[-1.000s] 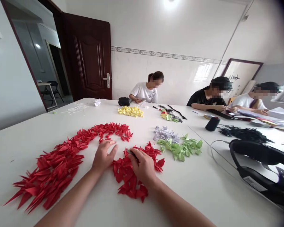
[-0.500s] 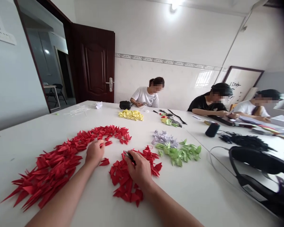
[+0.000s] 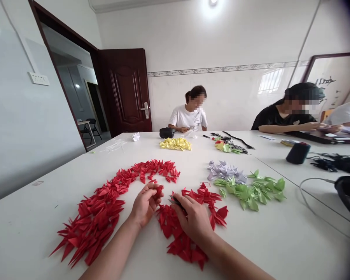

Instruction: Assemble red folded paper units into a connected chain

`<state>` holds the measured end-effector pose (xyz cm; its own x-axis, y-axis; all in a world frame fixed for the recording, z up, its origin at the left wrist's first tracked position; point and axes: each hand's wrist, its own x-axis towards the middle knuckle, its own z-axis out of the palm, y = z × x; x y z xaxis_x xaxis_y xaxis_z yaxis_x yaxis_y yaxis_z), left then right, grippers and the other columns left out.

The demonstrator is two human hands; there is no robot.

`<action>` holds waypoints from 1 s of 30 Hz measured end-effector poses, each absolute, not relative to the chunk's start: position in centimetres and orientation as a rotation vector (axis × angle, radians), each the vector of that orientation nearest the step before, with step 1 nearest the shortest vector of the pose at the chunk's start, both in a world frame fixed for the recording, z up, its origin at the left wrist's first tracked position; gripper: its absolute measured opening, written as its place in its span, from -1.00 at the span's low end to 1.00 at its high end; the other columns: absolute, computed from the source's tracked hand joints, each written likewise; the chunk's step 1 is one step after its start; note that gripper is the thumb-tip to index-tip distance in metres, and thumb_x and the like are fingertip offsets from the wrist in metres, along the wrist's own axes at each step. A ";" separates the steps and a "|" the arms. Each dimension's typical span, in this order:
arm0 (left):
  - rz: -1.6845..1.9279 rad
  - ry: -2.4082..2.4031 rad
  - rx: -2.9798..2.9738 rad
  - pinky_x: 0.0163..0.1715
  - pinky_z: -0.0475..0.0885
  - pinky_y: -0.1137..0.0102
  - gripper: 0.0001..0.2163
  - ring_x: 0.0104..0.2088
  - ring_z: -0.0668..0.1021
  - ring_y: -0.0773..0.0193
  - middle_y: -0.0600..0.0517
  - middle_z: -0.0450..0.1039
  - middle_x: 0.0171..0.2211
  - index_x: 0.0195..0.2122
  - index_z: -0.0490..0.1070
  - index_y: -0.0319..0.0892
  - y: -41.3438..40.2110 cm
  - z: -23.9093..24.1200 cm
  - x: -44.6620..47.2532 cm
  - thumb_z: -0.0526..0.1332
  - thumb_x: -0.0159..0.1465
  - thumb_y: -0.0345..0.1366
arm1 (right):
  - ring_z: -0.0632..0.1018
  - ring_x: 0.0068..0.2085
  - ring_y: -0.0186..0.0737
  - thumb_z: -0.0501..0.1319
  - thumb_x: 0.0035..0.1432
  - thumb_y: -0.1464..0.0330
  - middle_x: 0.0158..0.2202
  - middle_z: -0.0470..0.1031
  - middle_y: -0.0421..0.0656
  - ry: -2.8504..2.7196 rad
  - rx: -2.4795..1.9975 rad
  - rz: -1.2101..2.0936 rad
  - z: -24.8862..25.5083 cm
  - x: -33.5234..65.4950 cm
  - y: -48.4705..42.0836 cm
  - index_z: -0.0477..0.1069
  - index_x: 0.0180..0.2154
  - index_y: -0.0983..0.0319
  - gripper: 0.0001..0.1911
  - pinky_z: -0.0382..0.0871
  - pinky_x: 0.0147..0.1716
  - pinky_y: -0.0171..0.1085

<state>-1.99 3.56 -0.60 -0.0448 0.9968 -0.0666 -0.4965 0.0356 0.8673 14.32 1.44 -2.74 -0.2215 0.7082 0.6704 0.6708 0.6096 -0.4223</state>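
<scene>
My left hand (image 3: 146,204) pinches a small red folded paper piece (image 3: 159,190), which looks like an origami crane, between thumb and fingers. Just right of it, my right hand (image 3: 195,217) is closed around a small black-handled tool (image 3: 176,201) with a metal tip; its kind is mostly hidden by the fingers. Under and around the right hand lies a smaller heap of red paper cranes (image 3: 189,254). A long curved band of red paper cranes (image 3: 100,208) stretches along the left and beyond my left hand.
Lilac (image 3: 226,172) and green folded papers (image 3: 255,194) lie right of my hands, with a yellow heap (image 3: 175,144) farther back. A dark thread spool (image 3: 298,153) and a black headset (image 3: 348,190) with its cable are at the right. Several people sit across the white table (image 3: 134,249).
My left hand has left the inner edge of the red band and come beside my right hand, now with a red piece in its fingers. The view has turned left.
</scene>
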 end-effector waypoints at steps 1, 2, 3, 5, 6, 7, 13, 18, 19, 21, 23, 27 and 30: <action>1.390 0.866 0.716 -0.51 0.34 0.54 -0.85 -0.47 0.49 0.44 0.06 0.47 -0.37 -0.38 0.30 -0.17 3.6 -0.4 -1.8 0.15 -0.01 -0.47 | 0.50 -0.39 -0.28 0.03 0.18 0.31 -0.35 0.50 -0.12 -1.944 -1.093 0.055 -2.7 14.3 1.4 0.39 -0.12 0.20 -0.73 0.30 -0.48 -0.40; 1.363 0.851 0.678 -0.51 0.34 0.53 -0.87 -0.47 0.49 0.43 0.04 0.48 -0.37 -0.39 0.29 -0.18 3.7 -0.3 -1.7 0.13 0.00 -0.47 | 0.49 -0.40 -0.29 0.03 0.18 0.31 -0.36 0.49 -0.12 -1.948 -1.090 0.059 -2.7 14.2 1.4 0.39 -0.12 0.20 -0.72 0.30 -0.48 -0.40; 1.341 0.835 0.641 -0.52 0.34 0.52 -0.89 -0.47 0.50 0.42 0.02 0.48 -0.37 -0.40 0.28 -0.18 3.8 -0.3 -1.6 0.12 0.02 -0.46 | 0.49 -0.41 -0.29 0.03 0.18 0.31 -0.36 0.49 -0.12 -1.949 -1.084 0.063 -2.7 14.2 1.3 0.39 -0.11 0.20 -0.72 0.30 -0.48 -0.40; 1.316 0.803 0.586 -0.55 0.32 0.53 -0.92 -0.49 0.49 0.41 0.01 0.48 -0.39 -0.40 0.27 -0.19 3.9 -0.3 -1.6 0.12 0.05 -0.43 | 0.48 -0.41 -0.30 0.02 0.19 0.32 -0.37 0.48 -0.12 -1.953 -1.068 0.078 -2.7 14.2 1.3 0.39 -0.11 0.20 -0.71 0.30 -0.47 -0.40; 1.315 0.795 0.576 -0.57 0.31 0.53 -0.94 -0.51 0.48 0.42 0.01 0.47 -0.41 -0.40 0.27 -0.20 3.9 -0.2 -1.6 0.13 0.07 -0.41 | 0.48 -0.41 -0.30 0.02 0.19 0.32 -0.37 0.48 -0.11 -1.956 -1.060 0.087 -2.7 14.2 1.3 0.39 -0.11 0.21 -0.71 0.31 -0.47 -0.40; 1.322 0.790 0.582 -0.59 0.30 0.54 -0.95 -0.52 0.47 0.43 0.03 0.45 -0.44 -0.40 0.28 -0.20 3.8 -0.2 -1.6 0.14 0.09 -0.38 | 0.48 -0.41 -0.30 0.01 0.19 0.31 -0.38 0.48 -0.11 -1.960 -1.056 0.095 -2.6 14.1 1.2 0.39 -0.10 0.22 -0.71 0.31 -0.46 -0.40; 1.313 0.755 0.684 -0.53 0.34 0.55 -0.89 -0.49 0.46 0.45 0.12 0.41 -0.46 -0.42 0.31 -0.17 3.6 -0.2 -1.7 0.24 0.04 -0.43 | 0.47 -0.40 -0.32 0.02 0.18 0.32 -0.39 0.48 -0.13 -1.973 -1.067 0.112 -2.1 14.0 0.9 0.40 -0.12 0.22 -0.72 0.32 -0.43 -0.42; 1.246 0.736 0.739 -0.46 0.37 0.52 -0.86 -0.44 0.48 0.40 0.07 0.43 -0.44 -0.46 0.37 -0.21 3.3 -0.2 -1.5 0.20 -0.04 -0.56 | 0.46 -0.43 -0.33 0.01 0.19 0.31 -0.41 0.47 -0.13 -1.958 -1.064 0.103 -2.2 14.1 0.8 0.40 -0.10 0.22 -0.70 0.29 -0.48 -0.42; 1.244 0.732 0.755 -0.44 0.38 0.51 -0.85 -0.44 0.48 0.40 0.07 0.44 -0.45 -0.47 0.38 -0.22 3.2 -0.2 -1.4 0.19 -0.05 -0.57 | 0.46 -0.43 -0.33 0.01 0.19 0.31 -0.42 0.47 -0.14 -1.960 -1.068 0.101 -2.2 14.1 0.8 0.40 -0.10 0.22 -0.70 0.28 -0.49 -0.42; 1.243 0.732 0.775 -0.41 0.39 0.49 -0.83 -0.42 0.48 0.38 0.06 0.45 -0.44 -0.46 0.40 -0.23 3.1 -0.2 -1.3 0.18 -0.06 -0.58 | 0.46 -0.45 -0.34 0.01 0.20 0.31 -0.43 0.47 -0.14 -1.961 -1.076 0.101 -2.4 14.2 0.9 0.41 -0.10 0.21 -0.69 0.26 -0.51 -0.42; 1.236 0.744 0.777 -0.39 0.40 0.48 -0.82 -0.42 0.48 0.37 0.05 0.45 -0.42 -0.43 0.41 -0.24 3.1 -0.2 -1.2 0.17 -0.05 -0.58 | 0.46 -0.45 -0.34 0.02 0.20 0.30 -0.42 0.47 -0.15 -1.947 -1.078 0.093 -2.6 14.2 1.1 0.41 -0.09 0.21 -0.69 0.25 -0.53 -0.42; 1.215 0.753 0.802 -0.40 0.39 0.49 -0.83 -0.46 0.48 0.39 0.02 0.46 -0.43 -0.39 0.42 -0.26 3.0 -0.2 -1.0 0.17 -0.01 -0.56 | 0.46 -0.45 -0.34 0.03 0.19 0.30 -0.42 0.48 -0.15 -1.908 -1.074 0.067 -2.7 14.1 1.5 0.42 -0.11 0.21 -0.70 0.25 -0.52 -0.42; 1.181 0.728 0.831 -0.38 0.41 0.47 -0.84 -0.44 0.49 0.37 -0.02 0.47 -0.42 -0.35 0.42 -0.26 2.9 -0.1 -0.7 0.16 0.03 -0.53 | 0.47 -0.45 -0.33 0.04 0.19 0.30 -0.41 0.49 -0.15 -1.924 -1.083 0.060 -2.6 14.1 1.3 0.42 -0.10 0.20 -0.70 0.25 -0.51 -0.42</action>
<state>-0.72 2.87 -0.12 0.2295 0.9717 -0.0567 -0.4873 0.1651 0.8575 14.13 1.35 -2.63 -0.2115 0.7033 0.6787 0.6597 0.6151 -0.4319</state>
